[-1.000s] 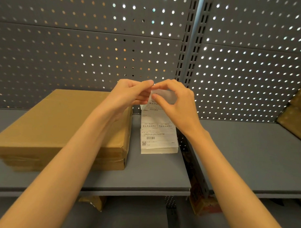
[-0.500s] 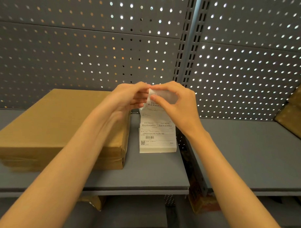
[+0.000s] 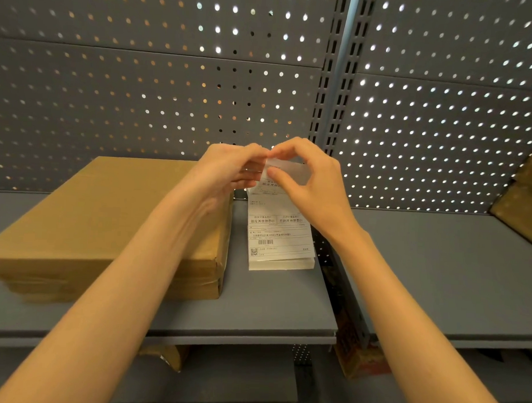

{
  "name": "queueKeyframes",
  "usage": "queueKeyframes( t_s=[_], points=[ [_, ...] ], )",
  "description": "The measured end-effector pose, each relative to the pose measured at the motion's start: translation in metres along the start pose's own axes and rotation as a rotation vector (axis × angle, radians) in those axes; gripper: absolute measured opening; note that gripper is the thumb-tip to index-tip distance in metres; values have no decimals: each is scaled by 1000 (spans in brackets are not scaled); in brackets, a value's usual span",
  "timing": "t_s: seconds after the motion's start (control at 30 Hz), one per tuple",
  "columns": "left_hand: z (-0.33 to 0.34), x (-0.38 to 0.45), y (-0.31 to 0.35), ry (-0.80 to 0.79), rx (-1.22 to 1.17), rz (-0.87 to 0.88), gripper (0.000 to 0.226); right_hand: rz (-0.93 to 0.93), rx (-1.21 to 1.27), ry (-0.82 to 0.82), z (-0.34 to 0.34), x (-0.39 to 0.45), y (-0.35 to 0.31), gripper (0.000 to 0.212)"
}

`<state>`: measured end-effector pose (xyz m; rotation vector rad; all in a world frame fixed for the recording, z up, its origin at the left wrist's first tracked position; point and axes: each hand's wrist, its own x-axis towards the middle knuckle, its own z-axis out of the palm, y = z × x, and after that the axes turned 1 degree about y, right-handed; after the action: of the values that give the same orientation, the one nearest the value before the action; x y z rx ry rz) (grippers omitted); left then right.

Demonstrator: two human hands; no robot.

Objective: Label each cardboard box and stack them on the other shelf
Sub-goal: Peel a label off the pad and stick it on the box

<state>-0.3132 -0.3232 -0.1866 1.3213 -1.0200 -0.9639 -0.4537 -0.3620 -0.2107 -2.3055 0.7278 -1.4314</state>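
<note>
Above the grey shelf (image 3: 194,313), the left hand (image 3: 229,167) and right hand (image 3: 310,184) each held a narrow grip on the top edge of a label (image 3: 285,172), peeling it from the label stack (image 3: 280,241) just beside the cardboard boxes (image 3: 107,220) stacked at left.

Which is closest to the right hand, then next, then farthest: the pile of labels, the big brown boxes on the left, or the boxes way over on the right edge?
From the right hand:
1. Label stack, just below it.
2. Left cardboard boxes, beside the labels.
3. Boxes at the right edge, farthest.
</note>
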Motion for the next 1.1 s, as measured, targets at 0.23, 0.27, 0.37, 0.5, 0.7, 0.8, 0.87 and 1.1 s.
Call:
queueKeyframes(
  t_s=[0.23,0.27,0.37,0.5,0.7,0.8,0.87,1.1],
  points=[
    [2,2,-5,-13,-9,7,20,5,-10,-1,-1,0,2,12],
    [3,2,-4,-13,1,4,21,3,-9,-5,-2,0,3,11],
    [3,2,-3,-14,21,-6,15,6,-8,-15,-2,0,4,10],
    [4,3,-4,-31,32,-11,12,20,-14,-31,-1,0,4,12],
    [1,3,-4,-43,65,31,15,56,23,-28,0,-2,2,13],
    [0,2,-5,-56,23,29,16,81,32,-3,-4,-2,3,12],
    [0,1,-5,-65,11,24,16,73,15,2,-5,-2,3,15],
    [0,4,-8,-89,24,36,23,53,16,1,-6,-6,3,18]
  ],
)
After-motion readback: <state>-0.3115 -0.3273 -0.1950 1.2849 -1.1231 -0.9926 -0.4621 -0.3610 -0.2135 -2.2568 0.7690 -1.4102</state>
